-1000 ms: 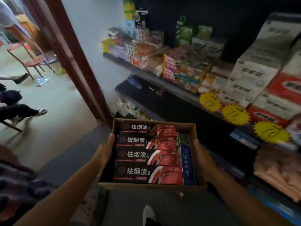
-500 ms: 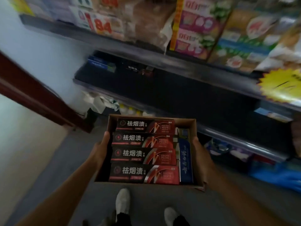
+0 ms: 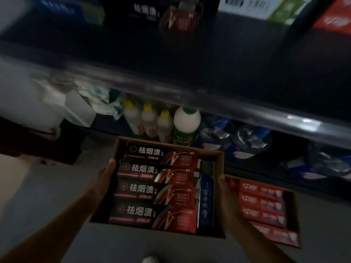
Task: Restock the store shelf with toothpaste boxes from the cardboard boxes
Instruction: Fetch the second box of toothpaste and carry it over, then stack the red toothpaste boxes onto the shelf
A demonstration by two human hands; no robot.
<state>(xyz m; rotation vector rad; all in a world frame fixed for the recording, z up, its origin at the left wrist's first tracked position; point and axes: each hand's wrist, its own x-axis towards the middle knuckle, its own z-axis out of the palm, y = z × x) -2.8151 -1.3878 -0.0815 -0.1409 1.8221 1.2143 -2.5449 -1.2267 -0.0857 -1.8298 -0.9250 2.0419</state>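
Note:
I hold an open cardboard box (image 3: pixel 220 192) between both hands, low over the grey floor. My left hand (image 3: pixel 106 173) grips its left wall, thumb over the rim. My right hand (image 3: pixel 224 188) grips the right wall. Inside lie several black-and-red toothpaste boxes (image 3: pixel 157 188) stacked flat, with a blue toothpaste box (image 3: pixel 206 202) on edge along the right side. A second cardboard box (image 3: pixel 290 209) of red toothpaste boxes (image 3: pixel 264 204) sits on the floor just to the right. The dark shelf (image 3: pixel 190 99) runs across above, with toothpaste packs (image 3: pixel 178 18) on it, blurred.
Under the shelf edge stand white bottles with yellow caps (image 3: pixel 148 120) and a larger white bottle with a green cap (image 3: pixel 185 126). Blue plastic-wrapped packs (image 3: pixel 252 141) lie further right. White packages (image 3: pixel 72 103) sit at the left. My shoe tip (image 3: pixel 151 260) shows at the bottom.
My view has dropped lower toward the bottom shelf and floor while I carry the box. The second box of red toothpaste has come into view on the right.

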